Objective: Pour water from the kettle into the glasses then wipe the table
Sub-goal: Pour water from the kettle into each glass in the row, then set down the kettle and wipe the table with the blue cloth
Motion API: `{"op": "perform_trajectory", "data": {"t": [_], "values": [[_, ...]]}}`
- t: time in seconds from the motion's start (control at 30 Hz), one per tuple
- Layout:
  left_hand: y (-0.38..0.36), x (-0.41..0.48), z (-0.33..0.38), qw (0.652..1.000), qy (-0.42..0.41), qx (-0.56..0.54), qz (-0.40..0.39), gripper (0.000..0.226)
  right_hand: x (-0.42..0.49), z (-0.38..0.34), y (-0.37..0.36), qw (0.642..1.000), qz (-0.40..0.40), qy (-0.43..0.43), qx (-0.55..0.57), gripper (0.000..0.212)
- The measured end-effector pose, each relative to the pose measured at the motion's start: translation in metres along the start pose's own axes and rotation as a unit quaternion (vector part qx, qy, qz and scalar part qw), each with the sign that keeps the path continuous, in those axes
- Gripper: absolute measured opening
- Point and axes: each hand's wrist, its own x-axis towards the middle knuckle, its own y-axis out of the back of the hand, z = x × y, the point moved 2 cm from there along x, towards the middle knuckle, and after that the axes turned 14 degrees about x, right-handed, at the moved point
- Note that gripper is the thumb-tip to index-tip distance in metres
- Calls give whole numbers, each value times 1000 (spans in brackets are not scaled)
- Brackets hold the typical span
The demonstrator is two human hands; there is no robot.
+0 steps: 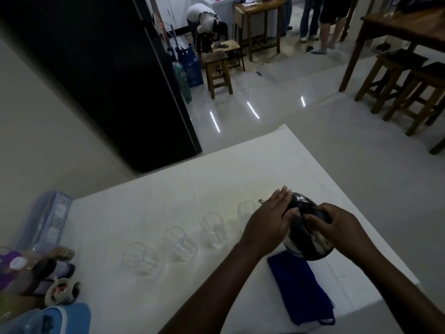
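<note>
Now both hands on kettle [310, 239].

Head cam, wide-angle; looks fwd/down over white table [168, 189]; close.

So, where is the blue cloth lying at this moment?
In the head view the blue cloth lies flat on the white table, near its right front edge, just below the kettle and between the person's forearms.
</note>
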Motion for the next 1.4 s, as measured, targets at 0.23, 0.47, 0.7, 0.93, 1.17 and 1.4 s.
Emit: {"op": "perform_trajectory", "data": {"t": [0.23, 0.47, 0.7, 0.93, 1.17, 1.4], "values": [[-9, 32, 6, 995, -68, 68, -17, 47, 6, 38, -3, 994, 68, -16, 81, 21], [-34, 68, 2, 976, -118, 163, -77, 48, 20, 73, -17, 977, 119, -18, 174, 13], [-54, 81, -6, 966, -141, 195, -95, 53, 30, 101, -43, 953, 137, -37, 269, 21], [-61, 78, -13, 963, -151, 199, -99, 64, 35, 117, -63, 939, 138, -44, 312, 14], [-70, 68, -20, 963, -158, 195, -99, 68, 29, 127, -73, 942, 131, -46, 307, 10], [-78, 57, -15, 965, -160, 190, -82, 67, 25, 140, -71, 960, 104, -45, 254, 6]]}}
